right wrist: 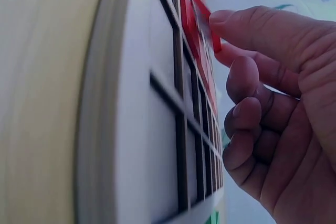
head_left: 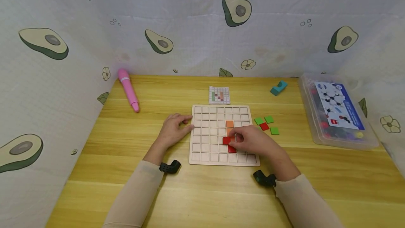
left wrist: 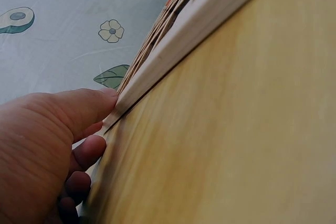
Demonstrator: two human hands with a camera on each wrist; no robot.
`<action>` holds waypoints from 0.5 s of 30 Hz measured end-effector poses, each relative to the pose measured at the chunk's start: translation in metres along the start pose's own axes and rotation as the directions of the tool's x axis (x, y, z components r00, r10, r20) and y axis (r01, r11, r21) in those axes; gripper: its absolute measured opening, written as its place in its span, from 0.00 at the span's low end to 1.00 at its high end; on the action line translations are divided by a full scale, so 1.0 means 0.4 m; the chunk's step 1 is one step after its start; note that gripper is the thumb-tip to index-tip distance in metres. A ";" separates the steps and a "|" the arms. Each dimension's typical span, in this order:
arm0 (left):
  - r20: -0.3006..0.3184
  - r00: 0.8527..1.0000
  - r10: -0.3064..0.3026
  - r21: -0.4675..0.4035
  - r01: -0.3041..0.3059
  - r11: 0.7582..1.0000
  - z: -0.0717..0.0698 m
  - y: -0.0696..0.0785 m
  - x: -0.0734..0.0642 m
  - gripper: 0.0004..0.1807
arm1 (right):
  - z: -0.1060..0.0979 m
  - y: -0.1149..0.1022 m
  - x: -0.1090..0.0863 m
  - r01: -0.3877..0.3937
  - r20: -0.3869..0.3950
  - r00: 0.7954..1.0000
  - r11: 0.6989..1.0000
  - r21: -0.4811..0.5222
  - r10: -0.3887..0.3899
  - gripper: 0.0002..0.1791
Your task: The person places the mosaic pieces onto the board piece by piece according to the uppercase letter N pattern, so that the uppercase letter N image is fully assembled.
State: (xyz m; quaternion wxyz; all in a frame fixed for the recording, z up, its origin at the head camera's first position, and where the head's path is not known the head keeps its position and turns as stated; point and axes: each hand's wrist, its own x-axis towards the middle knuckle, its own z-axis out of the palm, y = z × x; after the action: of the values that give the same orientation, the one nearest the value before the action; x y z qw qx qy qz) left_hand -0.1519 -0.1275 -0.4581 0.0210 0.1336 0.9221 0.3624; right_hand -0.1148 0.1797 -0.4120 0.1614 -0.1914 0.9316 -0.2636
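Note:
A square wooden grid board (head_left: pixel 205 147) lies on the table between both hands. My left hand (head_left: pixel 172 129) touches the board's left edge with its thumb and forefinger stretched out. Between thumb and forefinger, my right hand (head_left: pixel 253 139) pinches a red square tile (head_left: pixel 226 140), which appears tilted just over the grid in the right wrist view. Beneath those fingers another red tile (head_left: pixel 232 149) sits in a cell. Farther up the same column is an orange tile (head_left: pixel 229 124), with more orange below it partly hidden by my right hand.
Several green tiles (head_left: pixel 269 119) and one red tile (head_left: pixel 264 126) lie right of the board. Behind it is a small pattern card (head_left: pixel 219 95). A pink microphone-shaped toy (head_left: pixel 129 89), a teal block (head_left: pixel 278 88) and a clear plastic box (head_left: pixel 340 112) stand farther out.

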 end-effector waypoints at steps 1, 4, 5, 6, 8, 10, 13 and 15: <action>0.001 1.000 -0.001 -0.001 0.001 1.000 0.000 0.001 0.000 0.22 | 0.001 -0.004 0.002 0.006 -0.002 1.000 1.000 -0.006 -0.006 0.09; 0.004 1.000 -0.004 -0.002 0.004 1.000 -0.001 0.002 0.000 0.22 | 0.006 -0.010 0.009 0.011 0.001 1.000 1.000 -0.025 -0.011 0.08; 0.006 1.000 -0.005 -0.001 0.005 1.000 -0.001 0.003 0.000 0.22 | 0.008 -0.012 0.011 0.009 0.003 1.000 1.000 -0.024 -0.009 0.08; 0.007 1.000 -0.005 -0.002 0.005 1.000 -0.001 0.003 0.000 0.22 | 0.010 -0.013 0.014 0.010 0.004 1.000 1.000 -0.025 -0.010 0.07; 0.008 1.000 -0.006 -0.003 0.006 1.000 -0.001 0.003 -0.001 0.22 | 0.014 -0.013 0.019 0.005 0.003 1.000 1.000 -0.031 -0.005 0.07; 0.008 1.000 -0.007 -0.005 0.007 1.000 -0.001 0.003 -0.001 0.22 | 0.018 -0.014 0.023 -0.002 0.001 1.000 0.999 -0.035 0.002 0.08; 0.003 1.000 -0.003 -0.003 0.003 1.000 -0.001 0.003 -0.001 0.22 | 0.021 -0.016 0.027 -0.011 0.007 1.000 0.999 -0.039 0.011 0.09; 0.001 1.000 0.000 0.000 0.000 1.000 0.000 0.004 -0.001 0.21 | 0.021 -0.019 0.028 -0.014 0.010 1.000 0.999 -0.043 0.014 0.09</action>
State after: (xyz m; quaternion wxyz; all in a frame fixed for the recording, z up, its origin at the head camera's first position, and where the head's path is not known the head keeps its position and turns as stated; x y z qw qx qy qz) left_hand -0.1514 -0.1266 -0.4571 0.0213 0.1335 0.9222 0.3624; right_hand -0.1192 0.1651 -0.4167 0.1637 -0.1897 0.9375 -0.2416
